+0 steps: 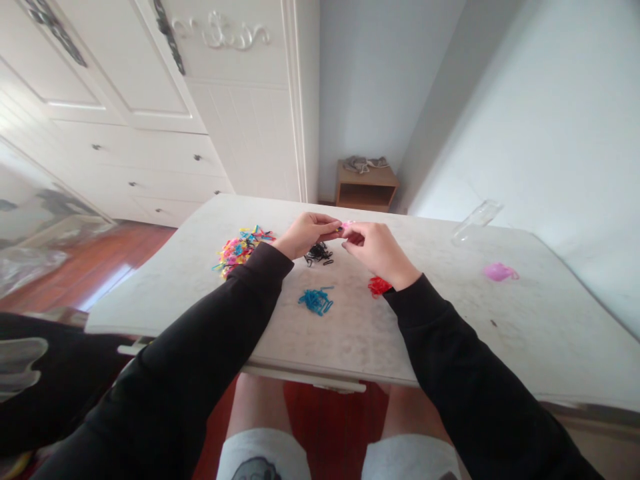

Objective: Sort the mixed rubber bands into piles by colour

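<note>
My left hand is closed in a pinch above the far middle of the table, with a tiny dark bit of small rubber bands showing at its fingertips. Close beside it, my right hand has its fingers curled together; what they hold, if anything, is too small to make out. Below the left hand lies a pile of black rubber bands. Pink bands show partly behind the fingers. A red pile sits under my right wrist, and a blue pile is nearer me.
Left of my left hand is a mixed-colour heap of bands. Toward the right stand a clear plastic container, lying tilted, and a pink-purple pouch-like item. The white table meets a wall at right; a white cabinet rises behind.
</note>
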A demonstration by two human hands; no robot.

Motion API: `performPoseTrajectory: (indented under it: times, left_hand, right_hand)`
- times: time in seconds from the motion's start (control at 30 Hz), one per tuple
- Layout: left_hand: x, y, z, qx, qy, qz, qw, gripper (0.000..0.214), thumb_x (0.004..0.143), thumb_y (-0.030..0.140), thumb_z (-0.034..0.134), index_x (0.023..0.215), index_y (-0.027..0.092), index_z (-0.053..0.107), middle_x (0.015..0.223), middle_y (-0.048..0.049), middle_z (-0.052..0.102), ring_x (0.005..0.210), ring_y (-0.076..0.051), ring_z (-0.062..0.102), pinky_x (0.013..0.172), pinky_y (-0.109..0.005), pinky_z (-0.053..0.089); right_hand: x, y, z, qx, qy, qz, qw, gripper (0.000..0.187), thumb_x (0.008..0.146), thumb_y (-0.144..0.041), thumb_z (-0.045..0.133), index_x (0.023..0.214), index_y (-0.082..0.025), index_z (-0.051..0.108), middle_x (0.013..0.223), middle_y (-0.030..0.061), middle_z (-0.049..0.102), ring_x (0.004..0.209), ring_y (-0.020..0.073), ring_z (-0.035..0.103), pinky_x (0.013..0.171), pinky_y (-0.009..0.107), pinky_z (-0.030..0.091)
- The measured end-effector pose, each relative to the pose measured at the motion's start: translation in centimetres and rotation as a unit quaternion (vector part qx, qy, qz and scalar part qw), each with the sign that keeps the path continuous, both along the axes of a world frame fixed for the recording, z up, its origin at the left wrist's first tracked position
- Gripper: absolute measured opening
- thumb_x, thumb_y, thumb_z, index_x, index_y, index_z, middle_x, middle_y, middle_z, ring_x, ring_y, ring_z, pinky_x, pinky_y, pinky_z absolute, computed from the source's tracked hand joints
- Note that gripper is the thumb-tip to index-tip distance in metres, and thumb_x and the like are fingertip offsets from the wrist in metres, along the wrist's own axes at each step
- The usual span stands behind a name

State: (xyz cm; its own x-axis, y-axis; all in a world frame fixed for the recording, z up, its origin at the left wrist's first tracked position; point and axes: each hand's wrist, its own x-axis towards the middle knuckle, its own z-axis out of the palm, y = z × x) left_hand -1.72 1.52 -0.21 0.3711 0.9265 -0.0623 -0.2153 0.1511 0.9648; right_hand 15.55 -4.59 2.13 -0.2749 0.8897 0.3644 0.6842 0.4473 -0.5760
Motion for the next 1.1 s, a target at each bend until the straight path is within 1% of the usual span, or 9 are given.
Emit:
performPoseTrajectory:
  times: [0.1,0.27,0.4,0.53,0.67,0.77,0.87,0.97,1.1]
  left_hand:
    - [0.1,-0.1,-0.1,-0.008,-0.004,-0.025,1.0,0.017,0.075,0.019,0.089,0.08,0.008,0.077,0.085,-0.0075,0.077,0.083,-0.012,0.073,0.101,-0.033,0.056]
    - [0.2,0.0,-0.3,-0.009,-0.006,-0.063,0.998,0.023,0.071,0.023,0.092,0.082,0.009,0.078,0.087,-0.0073,0.077,0.084,-0.012,0.072,0.098,-0.031,0.056]
    - [0.2,-0.2,-0.2,0.0,-0.01,-0.078,0.997,0.025,0.071,0.024,0.092,0.085,0.009,0.078,0.088,-0.0077,0.078,0.084,-0.012,0.073,0.092,-0.029,0.057]
    - [0.3,-0.6,0.1,0.014,-0.009,-0.082,0.996,0.026,0.072,0.025,0.091,0.086,0.008,0.077,0.086,-0.008,0.077,0.08,-0.012,0.072,0.091,-0.03,0.057]
    - [0.3,-0.6,0.2,0.014,-0.019,-0.088,0.996,0.027,0.071,0.026,0.092,0.086,0.009,0.077,0.087,-0.0081,0.078,0.085,-0.013,0.073,0.093,-0.03,0.057]
    - [0.3,-0.6,0.2,0.013,-0.018,-0.082,0.996,0.027,0.07,0.025,0.093,0.085,0.01,0.077,0.087,-0.007,0.078,0.082,-0.012,0.073,0.094,-0.03,0.058]
    - [0.3,-0.7,0.4,0.012,-0.012,-0.069,0.997,0.025,0.07,0.022,0.093,0.084,0.011,0.076,0.085,-0.0066,0.078,0.082,-0.013,0.074,0.096,-0.033,0.058]
    - [0.3,-0.8,0.6,0.005,0.005,-0.063,0.998,0.022,0.071,0.017,0.091,0.083,0.01,0.074,0.085,-0.0077,0.078,0.085,-0.015,0.076,0.099,-0.035,0.057]
    - [0.4,-1.0,0.7,-0.003,0.007,-0.065,0.998,0.019,0.074,0.014,0.089,0.084,0.01,0.074,0.087,-0.0089,0.078,0.089,-0.017,0.077,0.102,-0.037,0.056]
  right_hand:
    - [0.3,0.2,0.1,0.01,0.021,-0.024,0.999,0.007,0.082,-0.01,0.07,0.081,-0.016,0.075,0.079,0.0065,0.076,0.073,0.0185,0.068,0.072,0.029,0.049]
    - [0.2,0.2,0.0,0.031,0.034,-0.049,0.998,0.009,0.082,-0.011,0.072,0.075,-0.017,0.073,0.083,0.0073,0.078,0.077,0.0198,0.07,0.073,0.03,0.049]
    - [0.1,0.0,0.3,0.027,0.027,-0.073,0.997,0.014,0.081,-0.016,0.076,0.068,-0.017,0.071,0.075,0.0059,0.076,0.072,0.0192,0.068,0.071,0.03,0.047]
    - [-0.1,-0.4,0.6,0.031,0.026,-0.064,0.997,0.018,0.08,-0.02,0.079,0.064,-0.017,0.07,0.07,0.0048,0.073,0.069,0.0178,0.066,0.069,0.029,0.044]
    - [-0.2,-0.4,0.6,0.045,0.007,-0.071,0.996,0.019,0.083,-0.014,0.071,0.064,-0.017,0.071,0.071,0.0049,0.073,0.069,0.0172,0.065,0.069,0.029,0.043]
    - [0.1,-0.3,0.8,0.052,0.001,-0.077,0.996,0.017,0.082,-0.012,0.068,0.066,-0.017,0.073,0.072,0.0057,0.075,0.07,0.0177,0.066,0.069,0.029,0.044]
    - [0.9,-0.1,1.1,0.044,0.003,-0.092,0.995,0.012,0.08,-0.013,0.069,0.069,-0.016,0.074,0.073,0.0068,0.076,0.069,0.0184,0.066,0.068,0.029,0.045]
    - [1.6,0.1,1.5,0.029,0.004,-0.112,0.993,0.012,0.079,-0.017,0.07,0.067,-0.016,0.073,0.07,0.0069,0.074,0.067,0.0182,0.066,0.065,0.029,0.044]
    - [1.7,0.1,1.6,0.015,0.011,-0.092,0.996,0.013,0.08,-0.019,0.07,0.068,-0.016,0.073,0.069,0.0063,0.074,0.066,0.0175,0.066,0.066,0.029,0.045]
